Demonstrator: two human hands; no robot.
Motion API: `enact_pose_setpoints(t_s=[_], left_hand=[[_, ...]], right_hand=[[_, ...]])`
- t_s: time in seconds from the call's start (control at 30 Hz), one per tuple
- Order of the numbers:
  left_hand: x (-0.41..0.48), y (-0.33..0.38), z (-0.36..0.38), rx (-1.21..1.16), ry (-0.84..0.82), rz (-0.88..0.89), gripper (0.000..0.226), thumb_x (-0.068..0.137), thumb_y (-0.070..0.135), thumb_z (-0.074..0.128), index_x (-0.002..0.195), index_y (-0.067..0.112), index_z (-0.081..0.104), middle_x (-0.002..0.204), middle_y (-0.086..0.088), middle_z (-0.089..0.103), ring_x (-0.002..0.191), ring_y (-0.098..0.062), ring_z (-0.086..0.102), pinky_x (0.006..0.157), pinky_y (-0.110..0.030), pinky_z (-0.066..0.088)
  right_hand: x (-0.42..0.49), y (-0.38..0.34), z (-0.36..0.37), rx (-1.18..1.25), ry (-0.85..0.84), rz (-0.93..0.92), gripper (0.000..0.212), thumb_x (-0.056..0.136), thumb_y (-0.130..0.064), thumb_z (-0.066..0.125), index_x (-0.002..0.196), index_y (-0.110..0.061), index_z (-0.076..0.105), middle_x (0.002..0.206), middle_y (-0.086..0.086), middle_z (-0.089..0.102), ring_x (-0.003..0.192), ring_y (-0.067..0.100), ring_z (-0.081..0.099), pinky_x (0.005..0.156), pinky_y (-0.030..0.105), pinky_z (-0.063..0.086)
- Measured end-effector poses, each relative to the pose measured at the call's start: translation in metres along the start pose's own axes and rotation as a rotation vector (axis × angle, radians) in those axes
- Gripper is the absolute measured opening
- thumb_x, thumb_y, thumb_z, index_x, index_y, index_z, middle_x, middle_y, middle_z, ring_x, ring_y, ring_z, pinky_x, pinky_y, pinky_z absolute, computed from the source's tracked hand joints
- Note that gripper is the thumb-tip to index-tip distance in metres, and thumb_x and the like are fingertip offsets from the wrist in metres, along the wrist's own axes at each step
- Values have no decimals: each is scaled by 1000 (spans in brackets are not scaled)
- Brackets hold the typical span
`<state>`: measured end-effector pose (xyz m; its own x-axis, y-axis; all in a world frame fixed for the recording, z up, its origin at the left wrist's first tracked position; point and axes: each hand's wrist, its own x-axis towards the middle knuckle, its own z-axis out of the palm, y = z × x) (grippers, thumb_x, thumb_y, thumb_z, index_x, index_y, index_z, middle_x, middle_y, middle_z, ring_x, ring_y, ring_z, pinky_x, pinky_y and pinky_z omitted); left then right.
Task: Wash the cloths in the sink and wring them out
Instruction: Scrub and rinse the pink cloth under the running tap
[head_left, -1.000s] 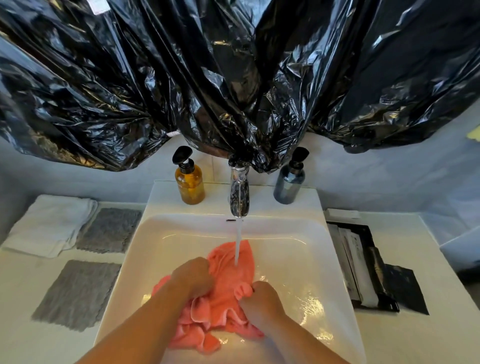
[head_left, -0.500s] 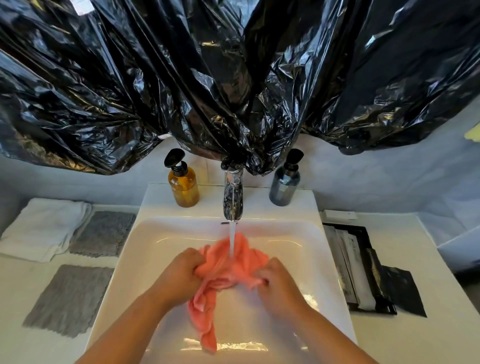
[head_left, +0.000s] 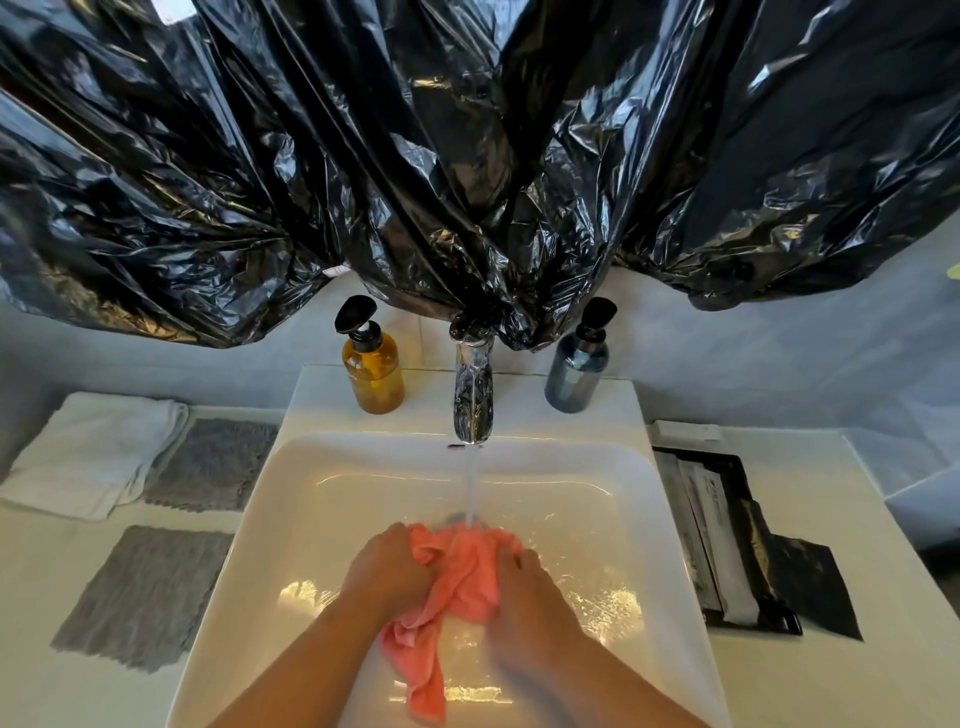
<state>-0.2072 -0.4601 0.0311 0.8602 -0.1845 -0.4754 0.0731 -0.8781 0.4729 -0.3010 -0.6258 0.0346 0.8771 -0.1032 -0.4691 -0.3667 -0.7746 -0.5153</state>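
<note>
A wet coral-pink cloth (head_left: 457, 577) is bunched between my hands over the white sink (head_left: 311, 467). My left hand (head_left: 387, 571) grips its left side and my right hand (head_left: 524, 597) grips its right side. A tail of the cloth hangs down toward the sink's front. Water runs from the chrome tap (head_left: 472, 400) onto the top of the cloth. Two grey cloths (head_left: 213, 462) (head_left: 140, 592) and a folded white towel (head_left: 93, 452) lie flat on the counter to the left.
An amber pump bottle (head_left: 371, 364) and a grey-blue pump bottle (head_left: 579, 364) stand either side of the tap. Black plastic sheeting (head_left: 467, 156) hangs over the wall above. A black tray of sachets (head_left: 722, 535) sits right of the sink.
My hands lifted the cloth from the basin floor, gathered it under the stream, then drew closer together and lower, squeezing it into a tighter bunch.
</note>
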Motion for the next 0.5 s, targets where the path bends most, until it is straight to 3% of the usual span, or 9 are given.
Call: enact_pose_setpoints(t_s=[0.03,0.1,0.2,0.27,0.37,0.43,0.5], left_hand=[[0,0,-1,-52,-5,-3,18,85,36,62,83,18,61,81,2,63,86,-24,66,66,-31,46],[-4,3,-6,-354,9,-24,10,86,22,69,80,14,71,76,-4,73,81,-24,70,66,-33,52],[-18,25,-17,-1258,-63,-71,19,91,2,52,89,1,71,86,-23,74,75,-38,72,64,-38,56],[-24,45,-22,-1597,-136,-107,27,92,10,41,86,-1,65,76,-26,66,59,-38,66,57,-39,53],[-17,64,-18,-1668,-157,-163,57,100,46,41,88,0,73,89,-30,67,77,-39,69,73,-43,53],[-13,73,-13,-1459,-79,-144,59,96,58,52,106,2,69,96,-27,71,84,-40,71,67,-45,57],[-15,79,-9,-1315,17,-121,36,97,40,62,108,6,65,95,-23,71,84,-37,72,70,-46,59]], right_hand=[[4,0,1,228,-3,82,42,89,-15,52,129,-26,58,120,-3,64,104,20,64,85,34,55],[3,-5,-7,686,50,233,31,82,-3,48,96,-17,73,86,4,75,76,26,72,63,33,53],[-8,-17,-31,991,139,211,37,85,13,44,87,-10,73,64,7,65,49,15,57,45,23,44],[-13,-27,-37,1084,162,142,27,83,6,49,86,-8,72,64,13,62,48,18,56,44,24,45],[-14,-43,-26,1132,213,117,14,82,-15,54,84,-11,68,80,34,61,59,42,61,54,52,55],[-10,-48,-20,1033,337,118,23,83,-41,55,78,-21,65,81,25,64,68,48,64,55,61,56],[-2,-57,-22,951,446,143,38,85,-64,49,75,-32,66,77,5,68,71,36,70,59,54,60]])
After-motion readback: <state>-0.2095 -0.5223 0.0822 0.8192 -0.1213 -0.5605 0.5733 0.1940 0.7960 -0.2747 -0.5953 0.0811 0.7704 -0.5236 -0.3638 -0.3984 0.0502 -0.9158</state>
